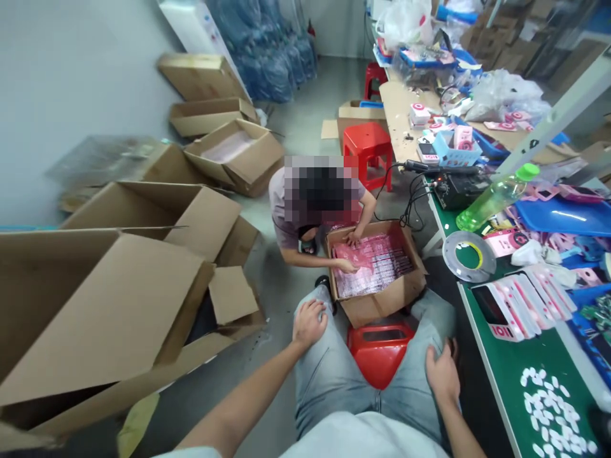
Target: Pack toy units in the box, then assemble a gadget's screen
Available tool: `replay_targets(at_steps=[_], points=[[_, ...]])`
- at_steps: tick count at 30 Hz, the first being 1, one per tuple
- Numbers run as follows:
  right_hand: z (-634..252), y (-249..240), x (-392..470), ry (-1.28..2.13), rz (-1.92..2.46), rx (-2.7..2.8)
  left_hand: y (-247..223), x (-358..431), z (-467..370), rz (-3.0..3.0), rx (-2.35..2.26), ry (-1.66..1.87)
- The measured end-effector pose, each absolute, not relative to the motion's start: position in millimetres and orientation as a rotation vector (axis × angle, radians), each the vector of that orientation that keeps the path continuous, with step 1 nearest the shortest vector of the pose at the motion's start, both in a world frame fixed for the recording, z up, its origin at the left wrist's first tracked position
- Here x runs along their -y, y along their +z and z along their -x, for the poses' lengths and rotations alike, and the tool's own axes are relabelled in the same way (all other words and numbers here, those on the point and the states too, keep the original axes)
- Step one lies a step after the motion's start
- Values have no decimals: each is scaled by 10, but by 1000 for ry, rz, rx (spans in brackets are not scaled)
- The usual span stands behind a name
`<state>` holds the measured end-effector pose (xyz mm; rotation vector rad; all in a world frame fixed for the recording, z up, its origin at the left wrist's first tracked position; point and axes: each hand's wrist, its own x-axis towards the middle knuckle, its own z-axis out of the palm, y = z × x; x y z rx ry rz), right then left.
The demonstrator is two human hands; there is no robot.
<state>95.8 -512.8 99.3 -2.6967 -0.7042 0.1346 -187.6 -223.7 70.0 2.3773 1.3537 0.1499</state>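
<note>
My left hand rests on my left knee, fingers laid over the jeans, holding nothing. On the outer side of my right thigh lies my right hand, its thumb apart from the fingers and nothing visible in it. Beyond my knees stands an open cardboard box filled with rows of wrapped items. A crouching person has both hands in this box, on a pink plastic wrap. Between my legs is a red plastic stool.
Large open cartons line the left side. At right, a green-topped table bears pink-and-white pieces, small white ovals, a tape roll and a green-capped bottle. Another red stool stands behind the person.
</note>
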Motion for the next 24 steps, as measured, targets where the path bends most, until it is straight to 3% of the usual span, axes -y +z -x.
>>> replay_targets(at_steps=[12, 24], points=[[-973, 843, 5061, 170, 2763, 707, 819, 2272, 1746, -2409, -1373, 90], [-859, 895, 5066, 343, 2791, 574, 1302, 2504, 1270, -2191, -1437, 8]])
